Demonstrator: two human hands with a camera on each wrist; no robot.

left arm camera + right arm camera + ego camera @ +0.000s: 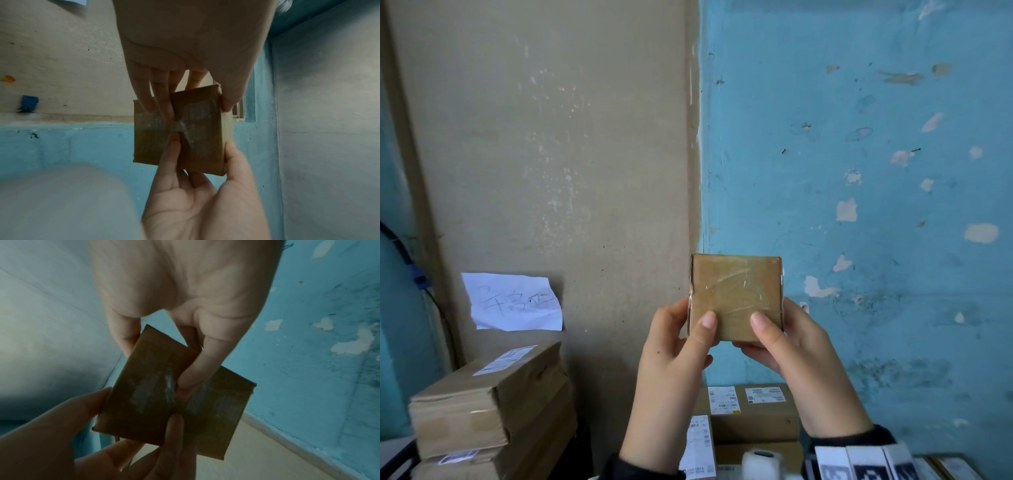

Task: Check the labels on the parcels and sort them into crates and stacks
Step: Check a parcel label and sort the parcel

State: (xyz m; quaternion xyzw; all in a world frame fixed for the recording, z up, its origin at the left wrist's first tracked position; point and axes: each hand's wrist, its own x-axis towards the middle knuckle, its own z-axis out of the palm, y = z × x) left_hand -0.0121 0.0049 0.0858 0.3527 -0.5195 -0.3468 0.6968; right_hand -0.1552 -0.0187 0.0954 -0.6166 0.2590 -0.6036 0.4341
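Parcel [736, 294] held chest-high before wall | my left hand [674, 342] and right hand [787, 339] pinch its lower corners | tape-slick, stiff, seems light; I'd grip by edges | label unseen

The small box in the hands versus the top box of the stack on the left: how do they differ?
The small box is held up in the air by the left hand and right hand; the top box rests on its stack. The small box is squarish and compact; the top box is wider and flatter. The small box's facing side shows only tape, no label; the top box carries a white label. Both are taped brown cardboard.
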